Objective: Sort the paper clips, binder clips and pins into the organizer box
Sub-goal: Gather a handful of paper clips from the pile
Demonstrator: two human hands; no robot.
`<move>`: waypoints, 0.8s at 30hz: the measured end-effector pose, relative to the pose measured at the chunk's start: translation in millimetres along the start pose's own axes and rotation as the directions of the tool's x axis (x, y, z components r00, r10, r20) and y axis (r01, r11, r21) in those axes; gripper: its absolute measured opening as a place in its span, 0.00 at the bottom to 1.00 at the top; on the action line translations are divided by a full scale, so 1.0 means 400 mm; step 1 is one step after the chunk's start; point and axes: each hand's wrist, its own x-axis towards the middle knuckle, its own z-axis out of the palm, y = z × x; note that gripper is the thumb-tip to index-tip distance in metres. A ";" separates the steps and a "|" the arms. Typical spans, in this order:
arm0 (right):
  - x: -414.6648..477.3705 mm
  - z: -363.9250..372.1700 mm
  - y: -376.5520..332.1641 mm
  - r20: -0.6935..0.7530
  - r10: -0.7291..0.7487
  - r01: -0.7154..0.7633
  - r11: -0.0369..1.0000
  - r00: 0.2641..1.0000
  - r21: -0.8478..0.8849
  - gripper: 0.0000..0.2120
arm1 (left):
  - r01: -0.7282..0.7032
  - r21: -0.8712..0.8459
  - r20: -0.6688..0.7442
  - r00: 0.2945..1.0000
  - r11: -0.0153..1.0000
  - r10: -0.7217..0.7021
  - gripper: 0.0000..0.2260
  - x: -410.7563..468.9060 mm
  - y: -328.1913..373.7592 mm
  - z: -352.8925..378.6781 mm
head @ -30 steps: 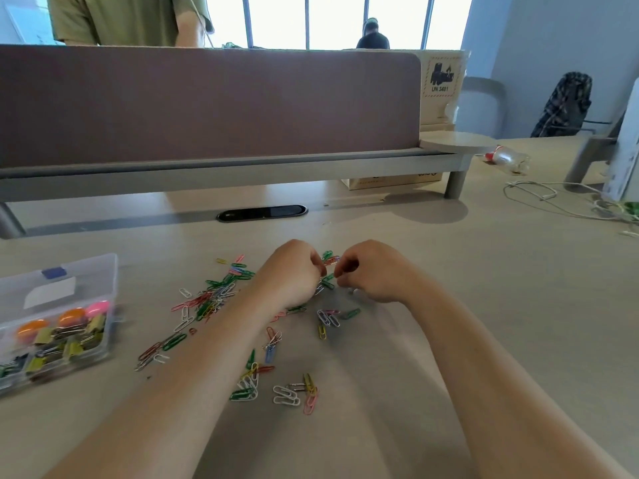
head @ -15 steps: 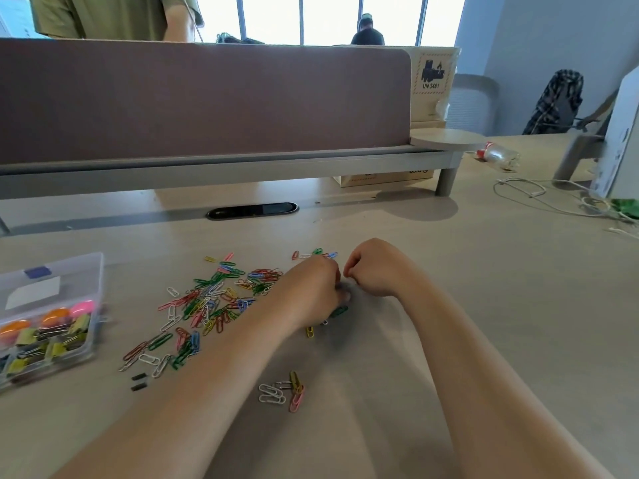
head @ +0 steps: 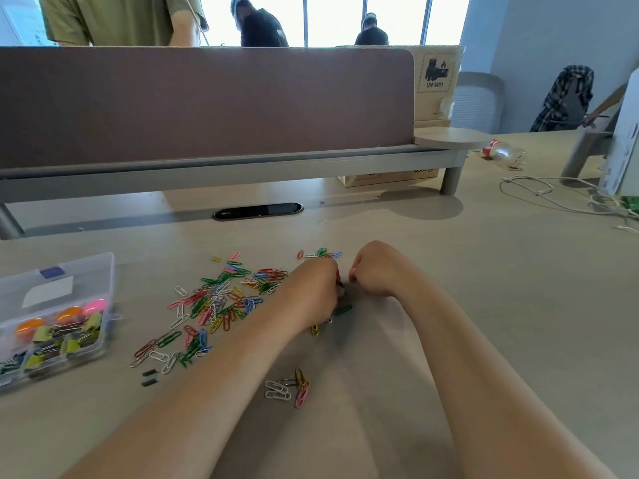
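Cluster of paper clips (head: 288, 388) lay nearest, between the forearms, apart from the rest. Beyond it, left hand (head: 316, 292) was curled knuckles-up over a few strays, with a green clip (head: 343, 310) just beside it; whether its fingers pinched anything could not be told. Right hand (head: 371, 271) sat close by with its fingers curled under and its contents hidden, probably a fist for gathered clips. Main scatter (head: 221, 302) spread left of the hands on the desk (head: 501, 323). Organizer box (head: 103, 271) stood open at far left, binder clips (head: 69, 340) and likely pins (head: 69, 314) already in compartments, so paper clips were judged the remaining lot. Divider panel (head: 207, 105) stood behind.
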 end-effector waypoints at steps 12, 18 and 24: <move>-0.034 -0.007 -0.034 0.054 -0.117 0.108 0.983 0.992 0.151 0.12 | 0.010 -0.109 -0.053 0.998 0.994 -0.015 0.08 -0.016 -0.043 -0.060; -0.042 -0.005 -0.044 0.078 -0.124 0.101 0.964 0.989 0.246 0.11 | 0.011 -0.125 -0.046 0.999 0.992 -0.017 0.07 -0.016 -0.045 -0.064; -0.071 -0.026 -0.059 0.028 -0.201 0.187 0.948 0.979 0.258 0.19 | -0.017 -0.168 -0.023 1.000 0.986 0.014 0.09 -0.019 -0.051 -0.068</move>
